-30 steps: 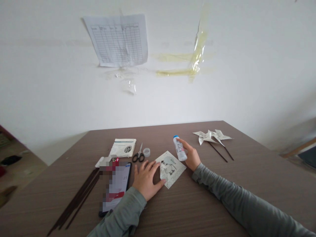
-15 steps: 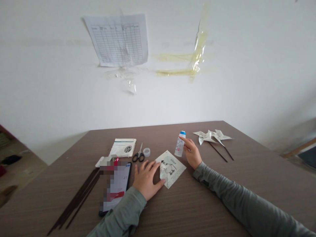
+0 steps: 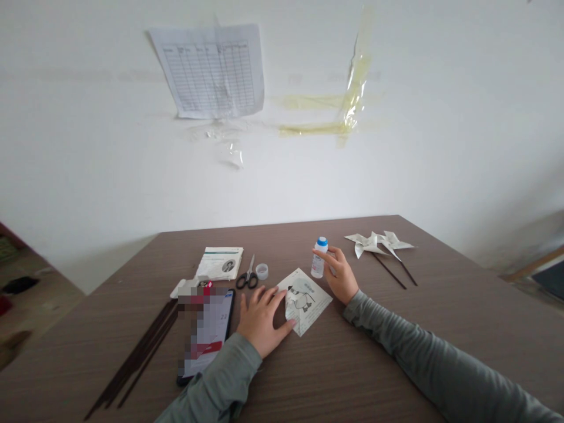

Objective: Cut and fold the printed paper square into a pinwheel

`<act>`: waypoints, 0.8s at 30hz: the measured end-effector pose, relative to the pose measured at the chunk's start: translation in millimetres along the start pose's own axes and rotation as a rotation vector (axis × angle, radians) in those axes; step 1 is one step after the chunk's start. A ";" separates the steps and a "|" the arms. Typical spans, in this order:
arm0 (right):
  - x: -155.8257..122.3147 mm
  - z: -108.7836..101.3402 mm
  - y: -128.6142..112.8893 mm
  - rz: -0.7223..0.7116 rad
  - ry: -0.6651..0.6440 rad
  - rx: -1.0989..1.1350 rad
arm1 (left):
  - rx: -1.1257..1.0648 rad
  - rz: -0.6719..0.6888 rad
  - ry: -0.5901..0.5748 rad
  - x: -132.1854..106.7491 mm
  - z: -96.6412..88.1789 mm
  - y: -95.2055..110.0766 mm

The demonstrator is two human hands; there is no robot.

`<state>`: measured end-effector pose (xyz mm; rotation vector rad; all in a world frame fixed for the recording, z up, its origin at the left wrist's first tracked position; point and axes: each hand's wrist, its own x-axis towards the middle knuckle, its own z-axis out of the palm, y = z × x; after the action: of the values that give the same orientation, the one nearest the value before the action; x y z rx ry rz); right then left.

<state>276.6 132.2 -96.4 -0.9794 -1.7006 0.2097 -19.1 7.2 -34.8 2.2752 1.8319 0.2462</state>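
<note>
A square of printed paper point(image 3: 307, 302) with a cartoon drawing lies on the table, one corner pointing towards me. My left hand point(image 3: 263, 320) rests at its left edge, fingers spread, with fingertips and thumb touching the paper. Just beyond its right side stands a small translucent glue bottle point(image 3: 318, 265) with a blue top, upright or nearly so. My right hand point(image 3: 341, 275) grips the bottle from the right, the index finger across its front; the thumb is hidden.
Scissors point(image 3: 247, 279), a translucent round cap point(image 3: 261, 271) and a paper stack point(image 3: 219, 263) lie behind my left hand. A phone point(image 3: 206, 335) and several dark sticks point(image 3: 132, 358) are at left. Two paper pinwheels point(image 3: 372, 242) lie at back right. A wall point(image 3: 282, 182) stands behind the table point(image 3: 352, 364).
The bottle has gone from tilted to about upright and shifted slightly left, with my right hand's fingers moving along with it. My left hand and the paper have stayed put.
</note>
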 end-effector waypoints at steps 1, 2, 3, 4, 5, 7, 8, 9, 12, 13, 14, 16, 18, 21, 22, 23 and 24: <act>-0.2 -0.1 0.1 -0.011 -0.013 -0.015 | 0.001 -0.001 0.001 0.1 0.3 -0.3; -0.3 -0.2 0.1 -0.025 -0.028 -0.031 | 0.002 -0.002 0.005 0.3 1.0 -0.6; -0.3 -0.5 0.1 -0.041 -0.044 -0.046 | 0.002 -0.003 0.010 0.7 1.9 -0.9; -0.3 -0.8 0.0 -0.058 -0.062 -0.061 | 0.000 -0.003 0.016 1.1 2.9 -1.0; -0.2 -1.3 -0.2 -0.072 -0.076 -0.077 | -0.003 -0.002 0.023 1.5 3.9 -1.1; 0.2 -2.4 -1.0 -0.094 -0.088 -0.119 | -0.010 -0.003 0.035 2.3 4.9 -0.6; 0.4 -3.0 -1.4 -0.103 -0.086 -0.143 | -0.011 -0.005 0.038 2.5 4.7 0.1; 0.6 -3.4 -1.9 -0.113 -0.081 -0.164 | -0.011 -0.007 0.037 2.5 3.8 1.0; 0.8 -3.2 -3.1 -0.148 -0.054 -0.175 | -0.006 -0.012 0.017 1.2 -3.2 5.2; 0.8 -2.9 -3.4 -0.155 -0.038 -0.158 | -0.004 -0.015 0.005 0.3 -6.8 7.0; 1.0 -2.5 -3.8 -0.155 -0.019 -0.133 | -0.003 -0.022 -0.011 -0.7 -10.6 8.9; 1.7 -2.3 -4.6 -0.124 0.031 -0.074 | -0.006 -0.028 -0.040 -2.5 -18.3 12.5; 3.0 -3.0 -5.4 -0.075 0.073 -0.036 | -0.010 -0.036 -0.063 -3.8 -24.4 15.4; 5.1 -4.3 -6.2 0.058 0.097 -0.001 | -0.003 -0.050 -0.077 -4.2 -28.3 18.0; 5.7 -4.4 -6.4 0.104 0.096 0.007 | 0.001 -0.053 -0.081 -4.1 -28.2 18.1; 6.2 -4.3 -6.6 0.150 0.094 0.017 | 0.001 -0.054 -0.085 -4.1 -27.6 17.8; 6.6 -4.1 -6.8 0.189 0.088 0.029 | -0.001 -0.053 -0.091 -4.2 -26.5 17.1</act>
<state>276.5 131.1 -86.1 -1.1120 -1.5215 0.3094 -10.8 1.1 -4.7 2.1959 1.8422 0.1325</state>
